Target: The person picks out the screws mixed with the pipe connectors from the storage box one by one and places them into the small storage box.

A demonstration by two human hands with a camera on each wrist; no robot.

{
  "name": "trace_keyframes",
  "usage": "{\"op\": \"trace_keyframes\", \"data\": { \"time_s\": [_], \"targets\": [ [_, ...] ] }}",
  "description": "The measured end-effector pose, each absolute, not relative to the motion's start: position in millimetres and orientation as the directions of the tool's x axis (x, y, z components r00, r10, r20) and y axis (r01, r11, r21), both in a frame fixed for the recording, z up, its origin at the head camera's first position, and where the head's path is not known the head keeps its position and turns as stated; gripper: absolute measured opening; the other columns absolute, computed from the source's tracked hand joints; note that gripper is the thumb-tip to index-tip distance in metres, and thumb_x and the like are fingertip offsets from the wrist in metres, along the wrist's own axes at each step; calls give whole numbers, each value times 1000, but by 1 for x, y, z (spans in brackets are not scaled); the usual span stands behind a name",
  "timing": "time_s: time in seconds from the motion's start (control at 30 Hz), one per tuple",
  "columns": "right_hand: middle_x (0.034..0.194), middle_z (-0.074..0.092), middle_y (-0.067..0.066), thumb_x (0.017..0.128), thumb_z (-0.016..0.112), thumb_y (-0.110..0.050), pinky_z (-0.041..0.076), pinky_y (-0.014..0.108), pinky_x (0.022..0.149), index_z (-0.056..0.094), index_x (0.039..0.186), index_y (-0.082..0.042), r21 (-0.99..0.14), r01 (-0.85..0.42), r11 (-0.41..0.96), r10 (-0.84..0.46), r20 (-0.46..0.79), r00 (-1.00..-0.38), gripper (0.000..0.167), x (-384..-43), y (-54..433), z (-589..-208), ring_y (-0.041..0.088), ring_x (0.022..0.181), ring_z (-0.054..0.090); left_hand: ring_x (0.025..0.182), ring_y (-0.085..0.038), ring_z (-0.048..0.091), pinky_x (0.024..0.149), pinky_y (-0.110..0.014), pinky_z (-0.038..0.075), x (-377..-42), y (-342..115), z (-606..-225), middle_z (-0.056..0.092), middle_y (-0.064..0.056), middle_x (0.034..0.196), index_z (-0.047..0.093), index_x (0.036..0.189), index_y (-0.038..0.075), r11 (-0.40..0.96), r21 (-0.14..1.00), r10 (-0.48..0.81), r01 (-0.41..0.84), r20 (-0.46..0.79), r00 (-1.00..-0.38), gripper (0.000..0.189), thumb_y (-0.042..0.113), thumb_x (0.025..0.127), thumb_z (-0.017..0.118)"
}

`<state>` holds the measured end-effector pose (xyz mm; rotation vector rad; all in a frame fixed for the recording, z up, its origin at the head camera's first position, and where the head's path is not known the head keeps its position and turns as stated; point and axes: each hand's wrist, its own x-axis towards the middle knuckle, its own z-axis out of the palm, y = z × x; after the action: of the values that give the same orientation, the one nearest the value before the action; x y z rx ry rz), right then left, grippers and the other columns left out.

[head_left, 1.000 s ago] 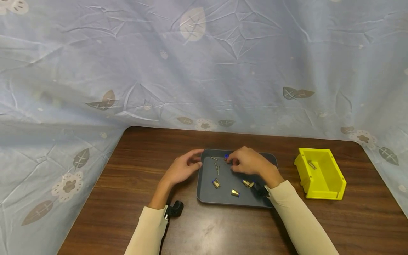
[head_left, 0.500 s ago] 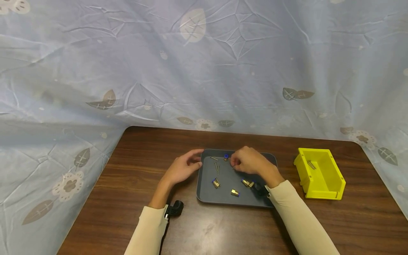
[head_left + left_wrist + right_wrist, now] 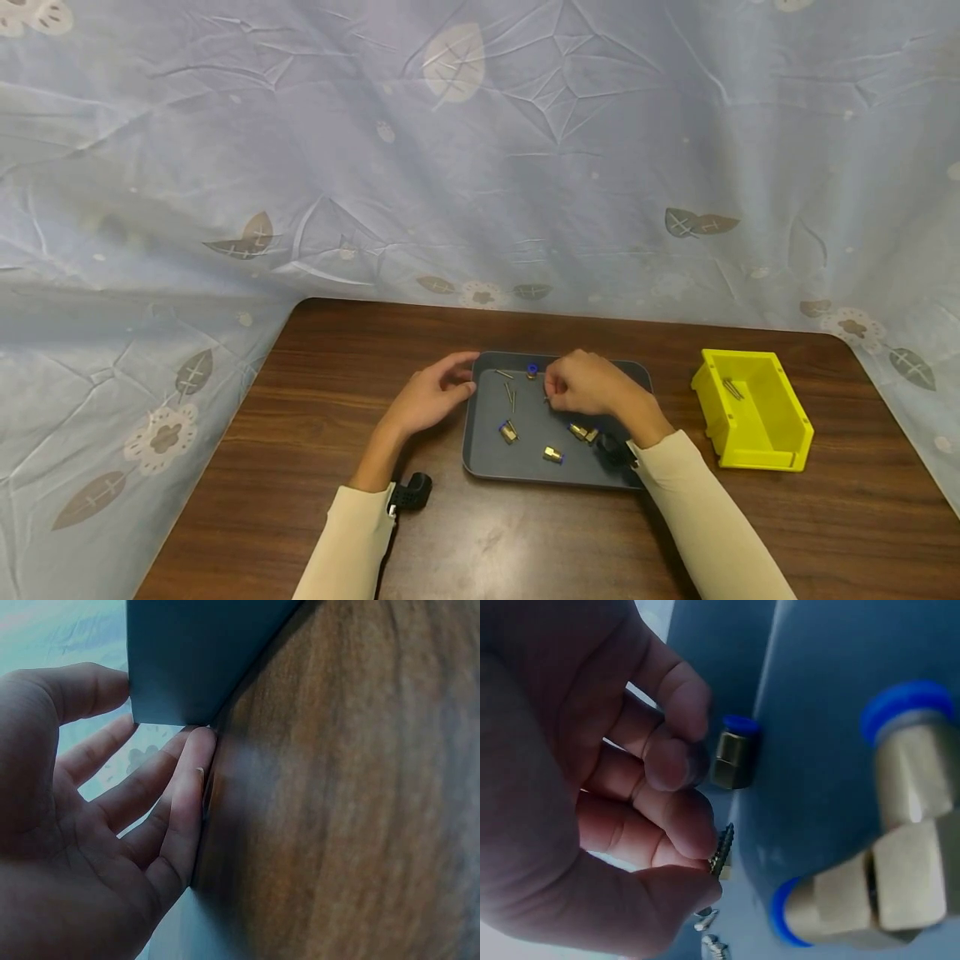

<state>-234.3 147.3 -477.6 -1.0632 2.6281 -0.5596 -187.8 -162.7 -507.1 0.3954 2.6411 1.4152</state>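
A grey tray (image 3: 487, 458) lies on the table with several screws (image 3: 513, 400) and brass fittings with blue collars. Over its back middle, my right hand (image 3: 588, 382) pinches a small screw (image 3: 721, 851) between thumb and fingers, its threaded end sticking out. One brass fitting (image 3: 532, 372) sits just left of those fingers; others (image 3: 900, 885) loom close in the right wrist view. At the tray's left side my left hand (image 3: 424, 398) has thumb and fingers loosely spread, touching the tray wall (image 3: 187, 667).
To the right of the tray stands a yellow bin (image 3: 761, 459) holding several screws (image 3: 733, 388). More fittings (image 3: 553, 454) lie in the front of the tray. A patterned cloth (image 3: 480, 167) hangs behind the brown table (image 3: 480, 542).
My right hand has drawn slightly right, away from the back fitting, which now shows fully, and the pinched screw's tip peeks out. My left hand has stayed put.
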Motion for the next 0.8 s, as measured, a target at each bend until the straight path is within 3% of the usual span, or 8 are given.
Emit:
{"op": "trace_keyframes", "data": {
  "time_s": [0.47, 0.8],
  "targets": [
    [81, 57, -9, 93, 76, -7, 47, 32, 70, 66, 88, -18, -493, -613, 618, -709, -11, -706, 15, -222, 163, -469, 10, 75, 53, 102, -23, 72, 90, -46, 54, -187, -162, -505, 78, -11, 129, 62, 157, 17, 523, 835, 285, 172, 19, -958, 52, 20, 106, 71],
    [78, 59, -9, 92, 73, -6, 46, 31, 67, 67, 89, -16, -561, -562, 608, -681, -3, -732, 13, -218, 183, -474, 9, 70, 53, 105, -25, 72, 94, -51, 55, -187, -163, -506, 77, -11, 130, 61, 158, 18, 522, 834, 289, 176, 21, -957, 52, 22, 106, 71]
  ]
}}
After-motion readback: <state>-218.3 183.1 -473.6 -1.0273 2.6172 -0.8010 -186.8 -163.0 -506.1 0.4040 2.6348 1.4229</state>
